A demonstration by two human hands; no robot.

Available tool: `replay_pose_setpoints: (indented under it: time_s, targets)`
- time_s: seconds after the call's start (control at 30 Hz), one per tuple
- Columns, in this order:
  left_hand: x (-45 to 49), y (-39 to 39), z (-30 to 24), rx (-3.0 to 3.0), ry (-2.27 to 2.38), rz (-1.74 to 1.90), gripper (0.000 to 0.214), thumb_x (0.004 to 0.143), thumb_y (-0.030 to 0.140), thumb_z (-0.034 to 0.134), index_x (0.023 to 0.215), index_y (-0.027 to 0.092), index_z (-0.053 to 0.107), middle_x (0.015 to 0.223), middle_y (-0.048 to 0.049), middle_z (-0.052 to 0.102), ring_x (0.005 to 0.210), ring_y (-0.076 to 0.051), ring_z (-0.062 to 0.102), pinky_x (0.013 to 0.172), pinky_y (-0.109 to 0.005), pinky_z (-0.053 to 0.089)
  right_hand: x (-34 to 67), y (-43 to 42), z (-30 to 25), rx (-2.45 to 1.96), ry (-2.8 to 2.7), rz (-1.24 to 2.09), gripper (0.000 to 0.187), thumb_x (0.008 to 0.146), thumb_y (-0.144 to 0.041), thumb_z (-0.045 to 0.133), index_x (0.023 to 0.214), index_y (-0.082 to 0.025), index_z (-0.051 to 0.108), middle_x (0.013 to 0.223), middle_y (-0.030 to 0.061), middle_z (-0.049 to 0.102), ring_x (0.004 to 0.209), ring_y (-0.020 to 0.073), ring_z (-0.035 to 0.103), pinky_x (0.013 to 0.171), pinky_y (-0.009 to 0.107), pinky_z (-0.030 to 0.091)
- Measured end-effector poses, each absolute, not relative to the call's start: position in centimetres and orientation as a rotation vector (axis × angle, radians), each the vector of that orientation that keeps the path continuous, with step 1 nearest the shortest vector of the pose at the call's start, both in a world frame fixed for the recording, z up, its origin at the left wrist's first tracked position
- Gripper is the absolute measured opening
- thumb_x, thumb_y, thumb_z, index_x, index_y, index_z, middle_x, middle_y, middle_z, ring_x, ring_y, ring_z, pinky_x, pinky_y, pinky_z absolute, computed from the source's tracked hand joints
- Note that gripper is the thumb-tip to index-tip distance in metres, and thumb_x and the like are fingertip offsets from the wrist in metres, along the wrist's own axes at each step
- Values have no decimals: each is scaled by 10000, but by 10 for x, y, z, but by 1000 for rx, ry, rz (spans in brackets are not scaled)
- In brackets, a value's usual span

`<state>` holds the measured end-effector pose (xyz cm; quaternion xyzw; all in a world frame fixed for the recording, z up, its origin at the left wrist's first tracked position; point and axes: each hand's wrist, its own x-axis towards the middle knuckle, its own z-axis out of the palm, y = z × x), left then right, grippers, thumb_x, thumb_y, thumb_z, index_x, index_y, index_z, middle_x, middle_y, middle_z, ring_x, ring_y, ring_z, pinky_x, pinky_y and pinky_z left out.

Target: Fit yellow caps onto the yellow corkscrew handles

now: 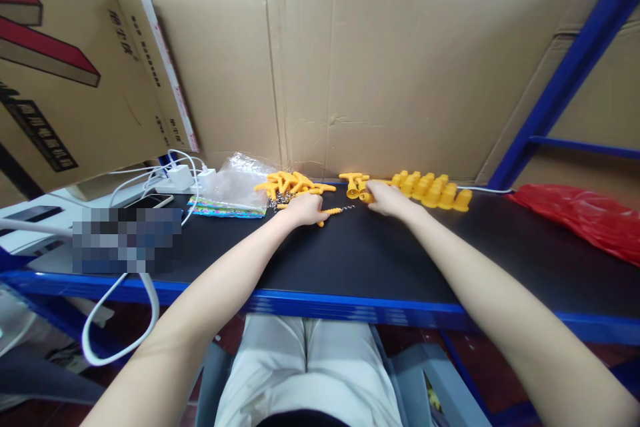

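My left hand point(304, 209) is closed around a yellow T-handled corkscrew point(334, 211), whose metal spiral points right. Facing it across a small gap, my right hand point(389, 200) grips a yellow plastic cup-shaped piece point(367, 198); my fingers hide most of it. Behind my left hand lies a heap of yellow corkscrews point(287, 183) with metal spirals. Past my right hand, several yellow cup-shaped pieces point(433, 188) stand in close rows. Between the hands and farther back sits a yellow handle joined to a cup point(353, 185).
Clear plastic bags point(237, 180) lie on a colourful packet point(227, 208) at left, near white chargers point(183, 179) and cables. A red plastic bag point(580, 217) rests at right. Cardboard point(400, 73) walls the back of the black tabletop point(350, 260), which has a blue metal edge point(350, 307).
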<state>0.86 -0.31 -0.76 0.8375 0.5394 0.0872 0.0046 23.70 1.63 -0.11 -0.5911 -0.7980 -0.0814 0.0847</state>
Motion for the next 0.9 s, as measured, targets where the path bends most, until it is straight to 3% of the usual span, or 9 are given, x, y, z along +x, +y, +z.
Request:
replay_pose_setpoints:
  time_s: [0.1, 0.37, 0.47, 0.63, 0.9]
  targets:
    - [8, -2, -9, 2632, 1678, 309, 296, 759, 467, 520, 713, 208, 655, 762, -54, 681, 775, -222, 636, 636, -278, 451, 245, 16, 1, -1721, -2424, -395, 298, 740, -88, 486, 1012, -162, 581, 1092, 130, 605, 957, 257, 586, 768, 337, 418]
    - [9, -1, -13, 2634, 1673, 389, 258, 766, 433, 545, 727, 196, 638, 745, -58, 673, 795, -232, 640, 668, -284, 465, 234, 28, -14, -1316, -2636, -115, 293, 759, -149, 559, 1031, -199, 653, 1088, 76, 639, 1002, 225, 580, 847, 309, 439]
    - [10, -2, -12, 2642, 1693, 370, 243, 767, 413, 547, 785, 188, 638, 827, -67, 686, 827, -237, 639, 670, -288, 466, 231, 20, -8, -1458, -2629, -187, 264, 783, -194, 560, 1022, -207, 671, 1055, 95, 644, 970, 245, 594, 819, 325, 446]
    - [10, -2, -12, 2640, 1690, 347, 245, 763, 416, 550, 795, 189, 636, 857, -71, 687, 829, -245, 642, 657, -300, 464, 241, 16, -5, -1790, -2520, -328, 317, 805, -117, 491, 1054, -189, 674, 1087, 136, 616, 936, 251, 609, 812, 336, 442]
    - [10, -3, -13, 2642, 1678, 396, 264, 773, 435, 544, 821, 187, 624, 858, -74, 685, 828, -241, 636, 676, -304, 467, 232, 30, -22, -1178, -2618, -128, 364, 796, -141, 545, 1138, -226, 640, 1084, 97, 605, 1011, 226, 562, 881, 346, 433]
